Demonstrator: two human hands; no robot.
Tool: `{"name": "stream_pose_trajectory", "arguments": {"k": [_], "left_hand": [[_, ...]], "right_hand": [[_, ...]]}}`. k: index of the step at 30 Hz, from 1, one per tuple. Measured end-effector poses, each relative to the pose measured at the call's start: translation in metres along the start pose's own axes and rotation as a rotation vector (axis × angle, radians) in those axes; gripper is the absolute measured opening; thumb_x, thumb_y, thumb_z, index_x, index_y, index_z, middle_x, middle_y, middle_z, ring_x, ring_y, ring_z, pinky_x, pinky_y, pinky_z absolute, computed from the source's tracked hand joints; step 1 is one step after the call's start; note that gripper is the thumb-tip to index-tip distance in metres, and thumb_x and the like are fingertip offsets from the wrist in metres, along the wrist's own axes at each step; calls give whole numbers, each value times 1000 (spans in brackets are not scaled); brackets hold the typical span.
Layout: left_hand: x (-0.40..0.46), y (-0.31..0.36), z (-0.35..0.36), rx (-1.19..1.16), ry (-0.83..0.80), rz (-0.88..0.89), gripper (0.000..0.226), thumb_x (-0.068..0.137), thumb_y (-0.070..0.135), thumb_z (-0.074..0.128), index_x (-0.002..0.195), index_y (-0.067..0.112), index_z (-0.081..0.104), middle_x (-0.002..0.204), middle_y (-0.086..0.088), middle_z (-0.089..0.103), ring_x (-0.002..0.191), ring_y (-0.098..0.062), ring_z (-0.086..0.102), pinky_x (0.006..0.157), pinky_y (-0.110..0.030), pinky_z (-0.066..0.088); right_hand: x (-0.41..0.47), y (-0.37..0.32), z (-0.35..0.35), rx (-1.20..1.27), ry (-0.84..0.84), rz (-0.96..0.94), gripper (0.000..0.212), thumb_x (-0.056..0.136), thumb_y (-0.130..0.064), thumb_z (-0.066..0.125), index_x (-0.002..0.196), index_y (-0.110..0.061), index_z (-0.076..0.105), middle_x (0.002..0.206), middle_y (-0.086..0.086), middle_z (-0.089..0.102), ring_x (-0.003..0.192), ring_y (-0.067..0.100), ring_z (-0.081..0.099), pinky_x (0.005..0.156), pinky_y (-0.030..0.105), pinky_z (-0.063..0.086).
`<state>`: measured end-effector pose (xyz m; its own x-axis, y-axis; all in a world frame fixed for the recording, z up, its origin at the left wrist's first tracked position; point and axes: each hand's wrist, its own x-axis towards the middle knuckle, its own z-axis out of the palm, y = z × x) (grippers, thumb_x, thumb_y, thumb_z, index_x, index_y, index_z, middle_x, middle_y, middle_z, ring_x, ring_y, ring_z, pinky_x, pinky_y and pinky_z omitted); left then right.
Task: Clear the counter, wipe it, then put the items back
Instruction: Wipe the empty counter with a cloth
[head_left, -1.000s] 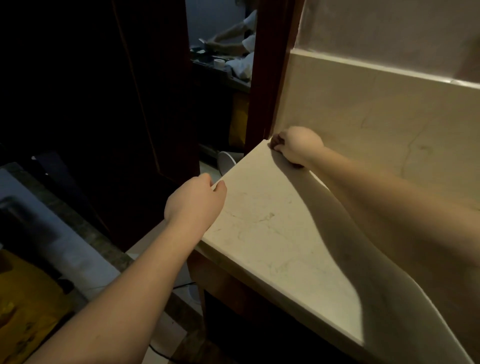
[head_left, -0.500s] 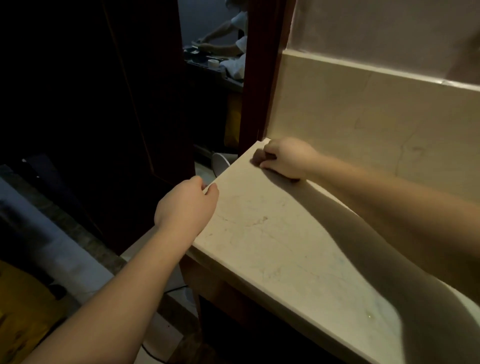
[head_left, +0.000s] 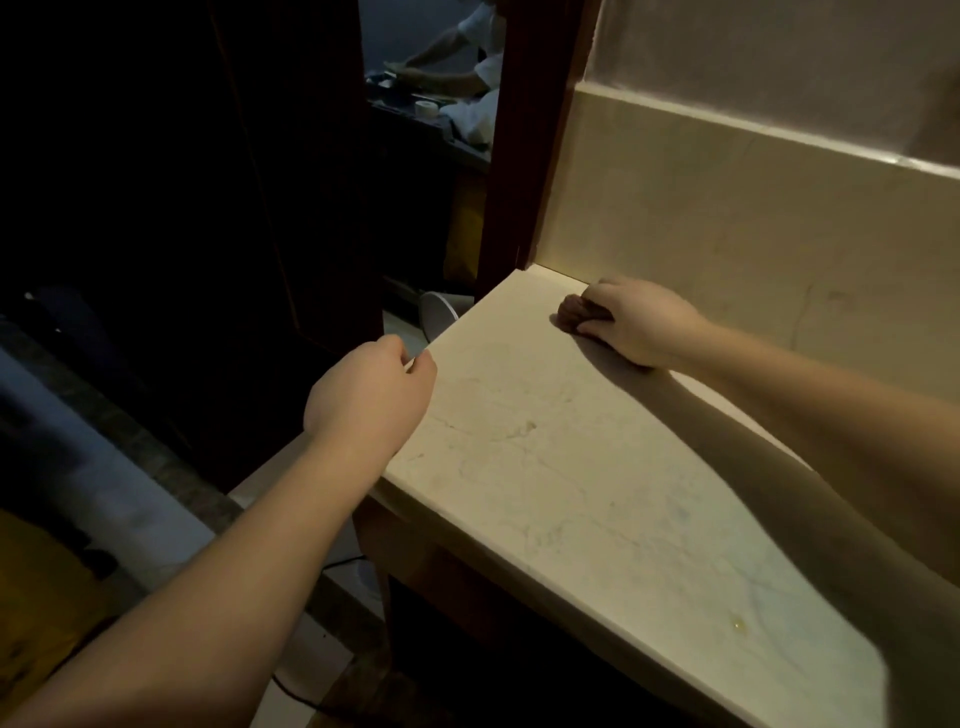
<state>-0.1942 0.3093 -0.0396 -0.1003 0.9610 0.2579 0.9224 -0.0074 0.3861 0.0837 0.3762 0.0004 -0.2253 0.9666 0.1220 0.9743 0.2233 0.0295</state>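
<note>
While the light is dim, the main surfaces read clearly enough.
Counter (head_left: 597, 493): pale marble slab, fills centre to lower right of frame; a small yellowish spot (head_left: 736, 623) sits on it at lower right.
Backsplash (head_left: 727, 234): same pale stone, upper right, meets counter along its far edge.
Door frame (head_left: 524, 156): dark red wood, top centre, at counter's far corner.
Left hand (head_left: 371, 397): centre of frame, at counter's left edge; fingers curled, thumb touching the edge; what it holds, if anything, cannot be told.
Right hand (head_left: 636, 325): right of centre, near backsplash, pressed on counter; fingers curled round a dark cloth (head_left: 571, 314).
Cloth: small brown wad, on counter, sticking out left of the fingers.
</note>
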Motion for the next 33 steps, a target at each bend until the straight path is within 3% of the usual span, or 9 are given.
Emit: {"name": "stream_pose_trajectory", "arguments": {"k": [7,14,21,25,30,33], "left_hand": [[1,0,-1,2,-2,4,31,97,46,37,97,22,57,72,3,56,58,-14,53,45,-24,33],[1,1,0,5,-11,-2,30,97,46,37,98,22,56,72,3,56,58,-14,52,45,-24,32],[-2,5,-6,-1,-15,-10,28,97,44,38,95,22,55,72,2,56,58,-15,53,45,-25,30],[-3,5,-6,7,-7,-12,28,97,44,38,96,22,55,70,2,55,57,-15,52,45,-25,30],[-2,5,-4,14,3,-15,30,97,44,38,95,20,55,71,1,54,57,-15,51,45,-25,30],[-2,7,-5,20,-6,-18,29,98,44,38,100,20,55,73,1,54,58,-14,50,46,-24,28]], "right_hand": [[27,13,-3,-180,-17,127,26,98,-35,45,119,-29,60,109,6,57,100,31,56,72,34,46],[-21,-8,-5,-82,-21,-7,27,95,-40,49,103,-18,61,100,0,55,95,25,54,67,33,41],[15,14,-3,-249,71,230,27,97,-33,46,114,-24,65,105,5,56,101,30,55,70,32,43],[12,6,-7,-124,19,268,25,96,-31,49,109,-19,66,109,6,56,102,31,56,72,32,42],[-24,-2,-6,-47,-50,0,29,94,-41,51,101,-17,66,99,2,57,93,26,55,70,34,44],[-9,11,-12,-117,-70,146,30,93,-44,50,102,-20,65,99,3,61,93,29,57,70,33,46]]}}
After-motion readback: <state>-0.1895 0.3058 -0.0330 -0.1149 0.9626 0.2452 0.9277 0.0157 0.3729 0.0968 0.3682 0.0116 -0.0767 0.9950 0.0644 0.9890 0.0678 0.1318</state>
